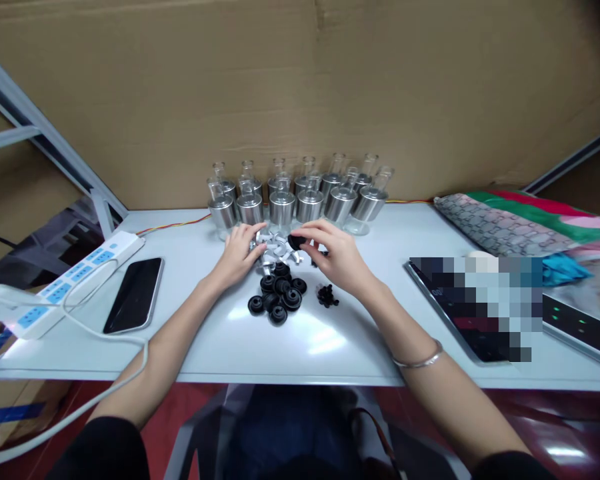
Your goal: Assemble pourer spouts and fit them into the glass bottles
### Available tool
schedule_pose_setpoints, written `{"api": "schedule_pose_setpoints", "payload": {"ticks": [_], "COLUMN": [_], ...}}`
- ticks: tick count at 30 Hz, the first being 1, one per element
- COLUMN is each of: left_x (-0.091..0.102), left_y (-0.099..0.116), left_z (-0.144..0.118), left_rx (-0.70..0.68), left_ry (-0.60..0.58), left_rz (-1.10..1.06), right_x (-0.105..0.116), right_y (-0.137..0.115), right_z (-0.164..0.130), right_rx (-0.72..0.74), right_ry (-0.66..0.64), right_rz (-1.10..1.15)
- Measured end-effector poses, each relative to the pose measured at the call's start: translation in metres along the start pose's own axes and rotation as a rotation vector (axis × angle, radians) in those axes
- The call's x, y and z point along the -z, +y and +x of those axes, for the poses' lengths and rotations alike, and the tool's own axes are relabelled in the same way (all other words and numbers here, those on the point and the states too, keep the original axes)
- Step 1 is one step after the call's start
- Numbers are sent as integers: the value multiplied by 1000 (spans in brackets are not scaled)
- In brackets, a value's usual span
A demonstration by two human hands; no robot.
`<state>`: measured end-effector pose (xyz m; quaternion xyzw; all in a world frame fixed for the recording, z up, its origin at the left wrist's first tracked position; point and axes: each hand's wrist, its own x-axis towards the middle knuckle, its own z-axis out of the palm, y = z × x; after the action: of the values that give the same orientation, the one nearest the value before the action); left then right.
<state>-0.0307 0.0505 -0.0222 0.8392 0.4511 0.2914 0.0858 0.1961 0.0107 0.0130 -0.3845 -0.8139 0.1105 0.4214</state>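
Note:
My left hand (240,252) rests on a small heap of silver metal parts (276,248) in the middle of the white table (300,340), fingers curled over one piece. My right hand (336,257) pinches a black round cap (296,241) between thumb and fingertips just above that heap. A pile of black rubber rings (279,295) lies in front of both hands, and a clump of tiny black pieces (327,295) sits under my right wrist. Behind the hands stand two rows of small glass bottles with silver collars (295,200).
A black phone (135,293) lies face up at the left, beside a white power strip (75,275) with a white cable. A dark flat device (473,313) and folded patterned fabric (510,223) fill the right side. Cardboard walls the back.

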Motion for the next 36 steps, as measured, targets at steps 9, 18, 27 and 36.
{"api": "schedule_pose_setpoints", "payload": {"ticks": [9,18,27,36], "left_x": [-18,-21,-23,-38], "left_y": [-3,-3,-5,-27], "left_z": [-5,-4,-6,-2], "left_rx": [35,22,26,42], "left_ry": [-5,16,55,155], "left_rz": [81,64,48,61], "right_x": [0,-13,-18,-48], "right_y": [14,4,-24,-41], "right_z": [-7,-9,-8,-12], "right_rx": [-130,-171,-51,-34], "right_ry": [-383,-437,-254,-628], "right_rz": [-110,-40,1,-132]}}
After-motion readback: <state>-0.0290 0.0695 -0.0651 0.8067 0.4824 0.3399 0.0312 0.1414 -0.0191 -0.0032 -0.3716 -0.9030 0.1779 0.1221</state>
